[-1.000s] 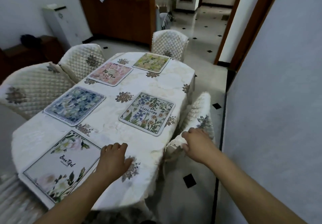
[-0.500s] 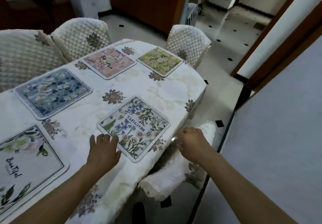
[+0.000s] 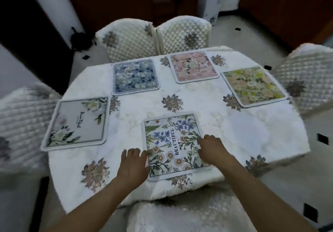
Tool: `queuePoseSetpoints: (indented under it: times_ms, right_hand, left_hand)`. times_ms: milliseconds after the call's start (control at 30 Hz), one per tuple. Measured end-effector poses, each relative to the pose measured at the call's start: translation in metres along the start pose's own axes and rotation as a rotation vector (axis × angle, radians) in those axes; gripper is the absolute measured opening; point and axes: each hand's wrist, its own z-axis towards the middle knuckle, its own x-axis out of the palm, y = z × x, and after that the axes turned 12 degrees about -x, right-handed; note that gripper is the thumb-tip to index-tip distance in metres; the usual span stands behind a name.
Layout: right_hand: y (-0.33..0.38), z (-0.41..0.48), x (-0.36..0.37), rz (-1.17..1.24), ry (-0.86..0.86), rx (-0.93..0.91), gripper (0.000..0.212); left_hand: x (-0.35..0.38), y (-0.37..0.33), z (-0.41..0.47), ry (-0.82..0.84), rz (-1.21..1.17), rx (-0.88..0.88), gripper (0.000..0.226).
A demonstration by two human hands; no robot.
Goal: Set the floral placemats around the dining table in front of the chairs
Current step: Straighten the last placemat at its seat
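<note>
White tablecloth (image 3: 234,123) carries the BEAUTIFUL placemat (image 3: 173,145) at its near edge. Left hand (image 3: 133,165) lies flat, fingers spread, touching the mat's left border; right hand (image 3: 212,148) presses flat on its right side.

A dining table (image 3: 252,129) under a white cloth with brownish flower motifs fills the middle of the room. Quilted cream-covered chairs (image 3: 182,37) ring it: two side by side at its far edge, one at each end, one at its near edge. Beyond the table stand dark wooden panelling (image 3: 288,6) and white wall (image 3: 59,6). The pale floor (image 3: 320,168) around it carries small black diamond tiles.
</note>
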Motion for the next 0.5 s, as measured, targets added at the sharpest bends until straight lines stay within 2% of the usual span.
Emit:
queuePoseSetpoints:
  times_ms: [67,167,267,367,433,500]
  right_hand:
    - [-0.019,0.026,0.0,-0.035,0.043,-0.084,0.036]
    - [-0.038,0.061,0.003,-0.073,0.098,-0.166,0.035]
    - [-0.05,0.096,0.005,-0.091,0.08,-0.234,0.033]
    - [-0.056,0.129,0.007,-0.105,0.055,-0.285,0.041]
    - [-0.056,0.15,0.007,-0.075,0.033,-0.298,0.04]
    - [-0.054,0.169,0.006,-0.059,0.026,-0.318,0.049]
  left_hand:
    - [0.011,-0.013,-0.025,0.012,-0.081,-0.099,0.045]
    - [0.035,-0.038,-0.055,0.117,-0.121,-0.217,0.048]
    - [0.06,-0.07,-0.066,0.179,-0.159,-0.334,0.047]
    - [0.081,-0.096,-0.065,0.196,-0.131,-0.385,0.04]
    - [0.091,-0.108,-0.064,0.204,-0.117,-0.384,0.04]
    - [0.098,-0.116,-0.062,0.207,-0.118,-0.381,0.041]
